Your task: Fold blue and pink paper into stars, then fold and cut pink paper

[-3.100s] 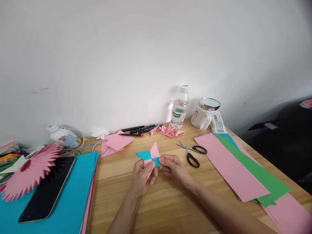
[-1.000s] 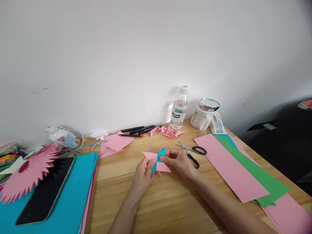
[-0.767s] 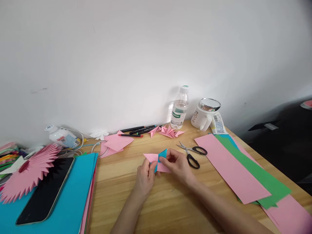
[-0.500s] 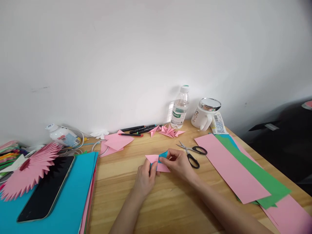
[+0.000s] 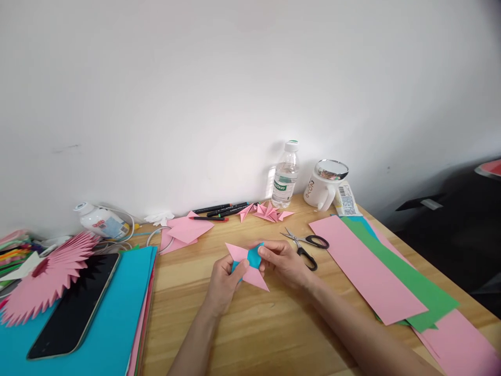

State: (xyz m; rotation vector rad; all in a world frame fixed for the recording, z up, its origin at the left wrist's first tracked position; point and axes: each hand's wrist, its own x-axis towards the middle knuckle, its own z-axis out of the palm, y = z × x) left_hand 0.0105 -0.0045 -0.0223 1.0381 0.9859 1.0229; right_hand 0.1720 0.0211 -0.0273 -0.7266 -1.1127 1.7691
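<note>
A folded pink and blue paper piece is held between my two hands above the wooden table. Pink points stick out at its upper left and lower right, with blue parts toward each side. My left hand pinches its left end, thumb on top. At the blue right end, my right hand grips it between thumb and fingers. Some fingertips are hidden behind the paper. Just beyond my right hand lie scissors with black handles, their blades apart.
Pink strips and green paper lie at right. Toward the wall are a water bottle, a white mug, folded pink pieces, pens and pink sheets. A phone rests on blue paper at left.
The paper piece has been turned and shows more of its pink points and blue right part. My left hand has shifted slightly left, and my right hand's grip has changed a little.
</note>
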